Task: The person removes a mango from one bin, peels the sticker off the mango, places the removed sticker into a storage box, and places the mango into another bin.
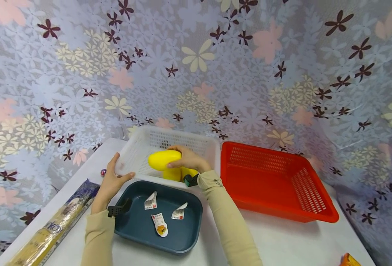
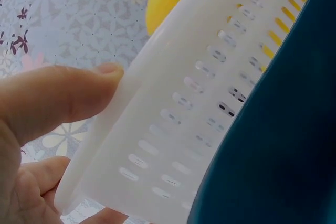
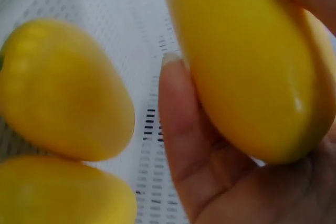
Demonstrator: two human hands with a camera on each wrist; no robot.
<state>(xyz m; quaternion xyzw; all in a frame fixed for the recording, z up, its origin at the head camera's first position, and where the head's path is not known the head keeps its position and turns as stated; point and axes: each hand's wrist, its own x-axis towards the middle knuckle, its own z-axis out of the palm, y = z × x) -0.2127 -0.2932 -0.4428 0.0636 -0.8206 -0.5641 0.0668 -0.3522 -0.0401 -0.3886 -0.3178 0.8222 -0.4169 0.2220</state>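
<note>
My right hand [image 1: 192, 159] grips a yellow mango [image 1: 160, 160] and holds it above the white plastic basket [image 1: 212, 147]. In the right wrist view, the fingers [image 3: 181, 124] curl round one side of the mango. Two more yellow mangoes [image 3: 65, 90] lie in the basket, side by side. At the basket's near left corner, my left hand [image 1: 111, 181] holds the rim. The left wrist view has the thumb [image 2: 68, 93] against the rim, with the other fingers round the corner, partly hidden.
A dark blue tray [image 1: 159, 245] with several small paper labels [image 1: 160, 223] stands in front of the white basket. To the right is a red basket [image 1: 265, 203]. A long pasta packet [image 1: 56, 225] lies at the left, near a small round wrapped item [image 1: 103, 172]. An orange packet [image 1: 348, 259] shows at the lower right.
</note>
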